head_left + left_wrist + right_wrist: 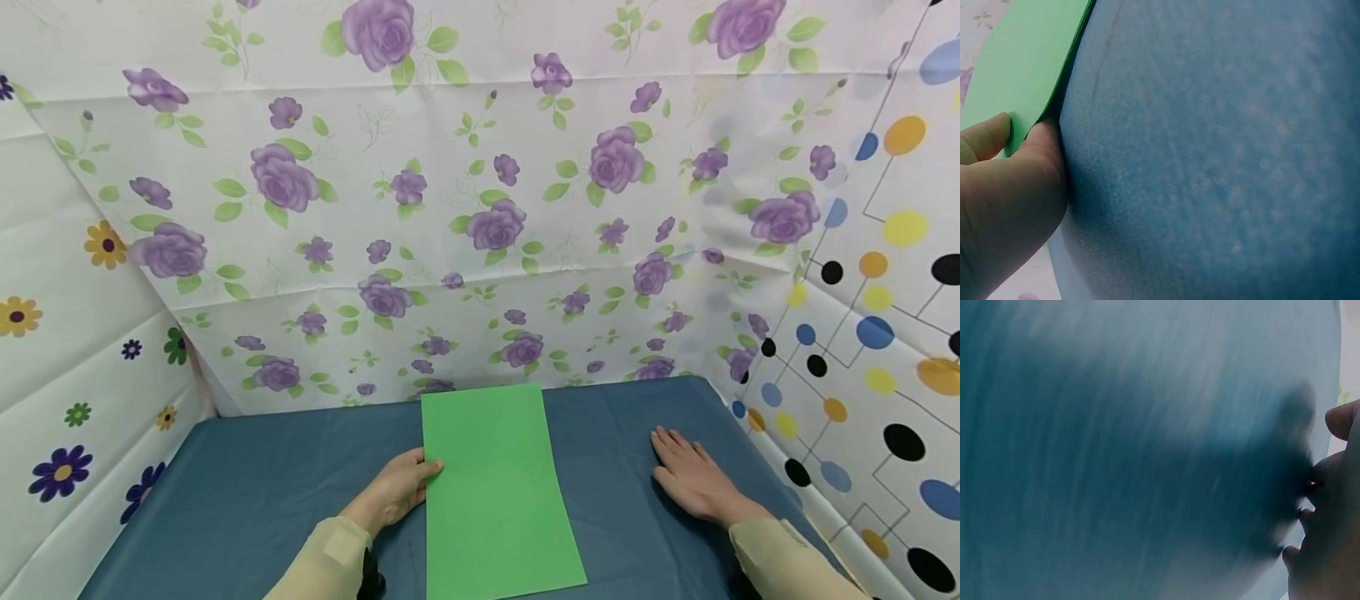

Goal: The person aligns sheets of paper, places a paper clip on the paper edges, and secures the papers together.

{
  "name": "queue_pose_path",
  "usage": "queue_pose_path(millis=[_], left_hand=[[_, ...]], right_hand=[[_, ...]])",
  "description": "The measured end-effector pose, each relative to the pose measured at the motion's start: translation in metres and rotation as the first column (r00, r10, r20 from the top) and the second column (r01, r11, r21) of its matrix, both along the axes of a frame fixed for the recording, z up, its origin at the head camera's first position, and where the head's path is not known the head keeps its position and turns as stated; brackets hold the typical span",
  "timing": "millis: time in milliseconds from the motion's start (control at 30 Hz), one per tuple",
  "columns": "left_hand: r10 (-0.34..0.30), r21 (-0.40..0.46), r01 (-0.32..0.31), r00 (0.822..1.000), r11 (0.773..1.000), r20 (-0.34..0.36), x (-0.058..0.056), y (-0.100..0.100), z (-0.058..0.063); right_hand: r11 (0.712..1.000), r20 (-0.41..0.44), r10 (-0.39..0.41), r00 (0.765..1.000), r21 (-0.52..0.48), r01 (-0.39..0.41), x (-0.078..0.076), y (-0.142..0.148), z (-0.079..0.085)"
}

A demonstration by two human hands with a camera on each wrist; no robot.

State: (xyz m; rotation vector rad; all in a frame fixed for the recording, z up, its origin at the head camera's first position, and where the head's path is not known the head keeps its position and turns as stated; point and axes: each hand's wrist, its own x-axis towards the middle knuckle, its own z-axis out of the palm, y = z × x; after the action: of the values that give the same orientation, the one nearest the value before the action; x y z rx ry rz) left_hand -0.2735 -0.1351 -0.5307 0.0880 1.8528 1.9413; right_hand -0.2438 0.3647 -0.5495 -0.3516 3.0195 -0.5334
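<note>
A plain green sheet of paper (495, 492) lies lengthwise at the middle of the blue-covered table, its far end at the back edge. My left hand (401, 487) pinches its left edge, thumb on top and fingers underneath. In the left wrist view the green sheet (1029, 62) bends up slightly at the thumb (988, 137), and its edge shows a thin dark line along it. Over to the right, my right hand (697, 479) is apart from the paper, palm down at the tabletop with its fingers extended. The right wrist view catches the right hand (1329, 519) dark at its edge.
Blue cloth (262, 500) covers the table. A white curtain with purple roses (450, 250) hangs behind it. At the left is a white panel with daisies (75, 375), and at the right one with coloured dots (862, 400).
</note>
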Motion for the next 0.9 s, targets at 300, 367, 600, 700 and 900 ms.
queue_pose_path(millis=[300,367,600,700,900], left_hand=[[0.004,0.003,-0.004,1.000,1.000,-0.007,0.001,0.002,0.000],[0.000,0.004,0.000,1.000,1.000,-0.010,0.001,0.002,0.001],[-0.013,0.006,0.013,1.000,1.000,-0.014,0.001,0.001,0.001],[-0.013,0.008,0.013,1.000,1.000,-0.014,0.001,0.001,0.000],[-0.006,0.017,0.006,1.000,1.000,-0.007,0.000,0.001,0.000]], right_hand=[[0.999,0.027,0.046,0.999,0.006,-0.046,-0.002,-0.035,0.005],[0.998,0.024,0.061,0.998,0.017,-0.061,-0.002,-0.041,0.006],[0.995,0.018,0.093,0.996,0.035,-0.093,0.000,-0.059,0.006],[0.995,0.004,0.091,0.996,0.051,-0.092,0.000,-0.066,0.007],[0.994,0.006,0.096,0.995,0.054,-0.096,0.001,-0.079,0.008]])
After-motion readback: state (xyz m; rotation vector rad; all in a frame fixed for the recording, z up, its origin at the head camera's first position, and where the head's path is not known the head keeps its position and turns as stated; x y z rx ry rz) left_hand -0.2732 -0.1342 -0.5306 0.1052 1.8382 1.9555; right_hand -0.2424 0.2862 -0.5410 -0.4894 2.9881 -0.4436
